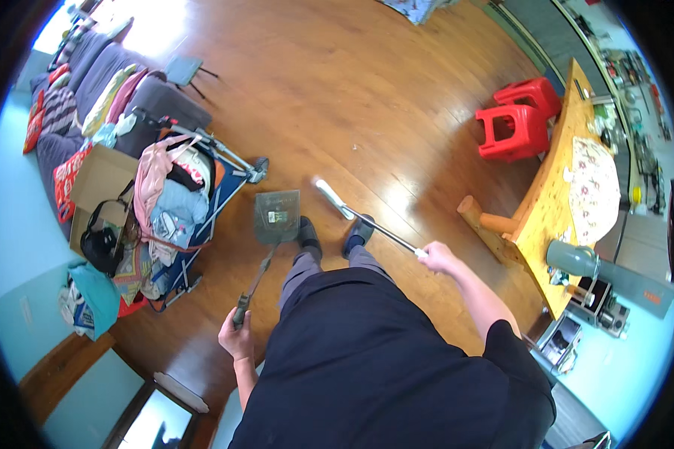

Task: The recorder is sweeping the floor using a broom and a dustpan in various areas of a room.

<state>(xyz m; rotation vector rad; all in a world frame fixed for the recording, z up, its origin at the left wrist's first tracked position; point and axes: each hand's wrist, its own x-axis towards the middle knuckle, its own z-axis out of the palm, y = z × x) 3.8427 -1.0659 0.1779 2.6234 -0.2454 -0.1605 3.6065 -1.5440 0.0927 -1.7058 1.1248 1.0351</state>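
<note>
My left hand (237, 335) is closed round the green handle of a long-handled dustpan. Its grey translucent pan (277, 216), with a small label on it, rests on the wooden floor by my left slipper. My right hand (439, 258) grips the end of a metal pole (390, 233). At the pole's far end is a narrow white head (333, 199), low over the floor in front of my right slipper; whether it is a broom or a squeegee I cannot tell. A small pale scrap (355, 147) lies on the floor beyond the head.
A folding wagon (202, 224) heaped with clothes stands at the left, before a grey sofa (163, 101) and a small stool (183, 70). Red plastic stools (511, 133) are at the right, beside a wooden table (539, 207) whose thick leg juts over the floor.
</note>
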